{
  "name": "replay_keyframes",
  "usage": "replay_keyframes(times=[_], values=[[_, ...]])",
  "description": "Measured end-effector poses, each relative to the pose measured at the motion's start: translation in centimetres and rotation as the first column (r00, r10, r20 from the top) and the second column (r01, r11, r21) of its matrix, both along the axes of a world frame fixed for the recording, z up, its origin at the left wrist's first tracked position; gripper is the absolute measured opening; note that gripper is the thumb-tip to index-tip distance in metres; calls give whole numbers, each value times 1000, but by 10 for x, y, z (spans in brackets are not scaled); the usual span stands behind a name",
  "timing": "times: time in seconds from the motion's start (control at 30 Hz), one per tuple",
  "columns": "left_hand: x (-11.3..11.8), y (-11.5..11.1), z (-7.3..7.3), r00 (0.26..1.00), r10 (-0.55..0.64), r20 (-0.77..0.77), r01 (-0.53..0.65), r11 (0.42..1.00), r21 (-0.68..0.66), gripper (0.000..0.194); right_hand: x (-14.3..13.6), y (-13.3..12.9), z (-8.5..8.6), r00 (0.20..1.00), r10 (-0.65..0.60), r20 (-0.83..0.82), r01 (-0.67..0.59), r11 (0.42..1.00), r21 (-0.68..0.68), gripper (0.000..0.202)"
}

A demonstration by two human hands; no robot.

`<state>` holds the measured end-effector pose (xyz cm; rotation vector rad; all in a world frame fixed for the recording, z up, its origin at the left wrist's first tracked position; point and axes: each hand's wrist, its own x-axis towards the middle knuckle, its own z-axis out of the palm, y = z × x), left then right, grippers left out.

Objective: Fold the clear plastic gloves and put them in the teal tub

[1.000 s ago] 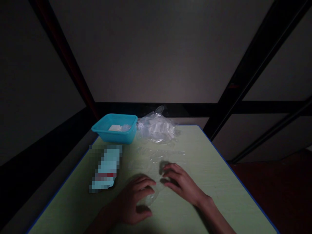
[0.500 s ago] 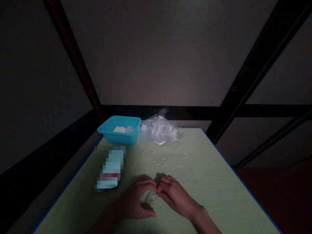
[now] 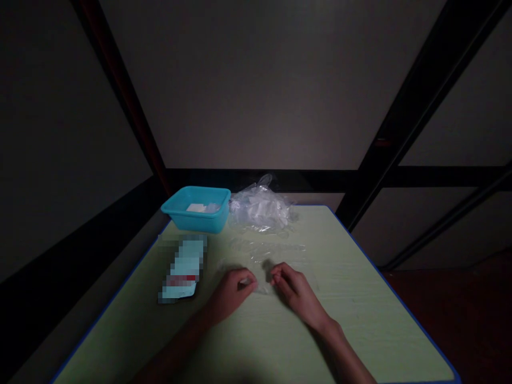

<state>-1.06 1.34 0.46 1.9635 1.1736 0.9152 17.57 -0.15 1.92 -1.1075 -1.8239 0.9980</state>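
A thin, clear plastic bag lies spread on the table in front of me. My left hand is at its near edge, with thumb and forefinger pinched on the clear film. Just to the right, my right hand is closed, fingers curled and tips together over the bag's near part. What those fingertips hold, if anything, is too small to make out. A small gap separates the two hands. Beyond the flat bag sits a crumpled heap of clear plastic bags.
At the back left of the table stands a blue plastic basket with white items inside. A pale blue, pixelated object lies left of my left hand. Walls close in behind and to the left; the table has a blue edge.
Both hands have moved forward, away from me, and slightly apart. The bunched clear plastic that showed under my left hand no longer stands out there. My left fingers have closed into a pinch.
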Motion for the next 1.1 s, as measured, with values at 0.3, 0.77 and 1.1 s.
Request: replay_keyframes(times=[0.3, 0.77, 1.1], values=[[10, 17, 0, 995, 104, 4, -104, 994, 18, 12, 3, 6, -11, 995, -43, 86, 48, 998, -47, 15], [12, 16, -1, 986, 164, 9, -164, 986, 2, 14, 9, 6, -6, 997, -11, 81, 16, 998, -67, 5], [13, 21, -9, 984, 172, 47, -168, 983, -68, 26, 8, 7, -7, 997, -21, 68, 27, 996, -85, 3]])
